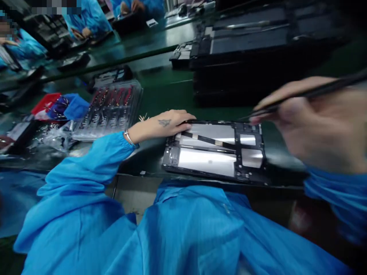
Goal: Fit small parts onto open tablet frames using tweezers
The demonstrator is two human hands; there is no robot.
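Note:
A tablet housing (pixel 209 141) lies flat on the bench in front of me, its inner side up. Silver panels, a black frame and a slanting flat ribbon cable (pixel 205 139) show inside it. My left hand (pixel 169 124) grips the housing's far left corner, fingers curled over the edge and thumb on top. My right hand (pixel 312 122), blurred by motion, is closed around slim black tweezers (pixel 312 91). The tweezers' pointed end is close to the housing's far right corner; whether it touches is unclear.
Clear trays (pixel 110 109) of small red and dark parts stand at the left, beside red and blue bins (pixel 67 106) and crumpled plastic (pixel 56 137). Stacked dark housings (pixel 249 42) rise behind my right hand. Co-workers in blue sleeves (pixel 86 17) sit across the green bench (pixel 160 93).

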